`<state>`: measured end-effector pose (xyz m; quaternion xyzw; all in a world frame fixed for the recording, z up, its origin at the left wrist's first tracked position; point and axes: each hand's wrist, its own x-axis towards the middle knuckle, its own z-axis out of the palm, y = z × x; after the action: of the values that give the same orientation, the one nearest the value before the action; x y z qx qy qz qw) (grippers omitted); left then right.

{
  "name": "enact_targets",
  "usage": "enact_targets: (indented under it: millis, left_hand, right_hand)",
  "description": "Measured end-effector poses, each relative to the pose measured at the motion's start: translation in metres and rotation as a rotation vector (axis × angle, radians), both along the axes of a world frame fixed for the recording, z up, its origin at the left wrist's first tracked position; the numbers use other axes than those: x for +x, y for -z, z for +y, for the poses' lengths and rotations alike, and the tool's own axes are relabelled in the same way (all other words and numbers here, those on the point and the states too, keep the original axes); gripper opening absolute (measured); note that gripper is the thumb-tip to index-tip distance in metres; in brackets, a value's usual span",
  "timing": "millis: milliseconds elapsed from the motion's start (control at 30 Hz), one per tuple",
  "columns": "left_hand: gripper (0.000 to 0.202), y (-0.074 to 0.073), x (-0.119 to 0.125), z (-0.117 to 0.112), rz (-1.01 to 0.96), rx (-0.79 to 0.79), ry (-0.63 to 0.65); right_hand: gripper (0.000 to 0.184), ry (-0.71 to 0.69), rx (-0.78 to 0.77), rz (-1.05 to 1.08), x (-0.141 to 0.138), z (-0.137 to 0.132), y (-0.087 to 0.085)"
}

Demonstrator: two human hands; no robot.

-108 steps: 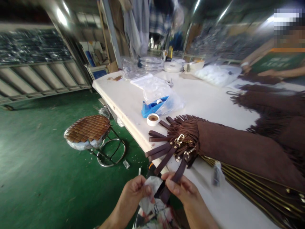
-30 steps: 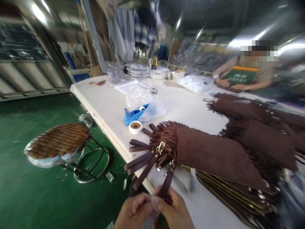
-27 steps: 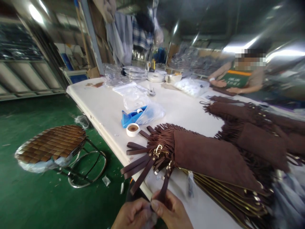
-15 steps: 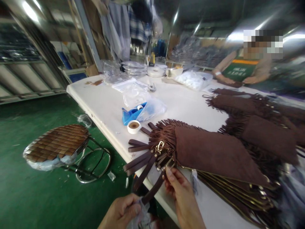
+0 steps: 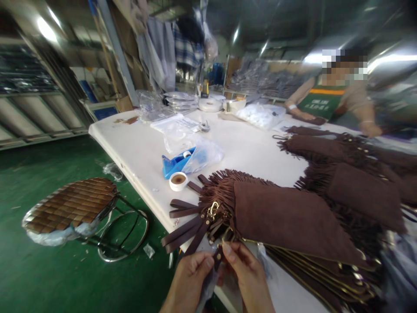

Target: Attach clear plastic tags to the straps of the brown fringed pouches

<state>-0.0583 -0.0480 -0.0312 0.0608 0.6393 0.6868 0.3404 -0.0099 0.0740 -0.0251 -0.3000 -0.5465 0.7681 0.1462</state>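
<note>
Head view. The left hand (image 5: 190, 278) and the right hand (image 5: 249, 271) meet at the near edge of the bench (image 5: 260, 148). The fingertips of each are pressed together, and both pinch the end of a dark brown strap (image 5: 217, 260). The strap runs up to the near-left corner of the stack of fringed bags (image 5: 293, 217), just below a gold clasp (image 5: 213, 208). A tape roll (image 5: 178, 180) and a blue dispenser (image 5: 174, 163) lie farther left on the bench. A stool (image 5: 70, 208) stands on the floor at left. A co-worker (image 5: 322, 102) works at the far right. Judgement: the pinch serves best kept close to the hardware, with the strap flat and untwisted and the neighbouring straps left clear.
</note>
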Motion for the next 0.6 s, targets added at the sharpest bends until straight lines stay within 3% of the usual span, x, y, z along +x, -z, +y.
enact_targets:
  millis: [133, 300, 433, 600]
  left_hand:
    - [0.05, 0.003, 0.001, -0.002, -0.008, 0.045, -0.027]
    - [0.05, 0.011, 0.008, -0.014, 0.025, 0.024, -0.053]
    - [0.04, -0.007, 0.004, -0.01, 0.203, -0.063, -0.041]
    - [0.035, -0.03, -0.012, 0.012, 0.381, -0.158, -0.063]
  right_hand:
    - [0.034, -0.082, -0.16, 0.032, 0.004, 0.005, -0.007]
    - [0.026, -0.048, -0.105, 0.015, 0.005, 0.006, -0.006]
    - [0.026, -0.05, -0.056, 0.011, 0.003, 0.005, -0.004]
    - [0.026, -0.039, 0.038, -0.022, 0.002, 0.007, -0.013]
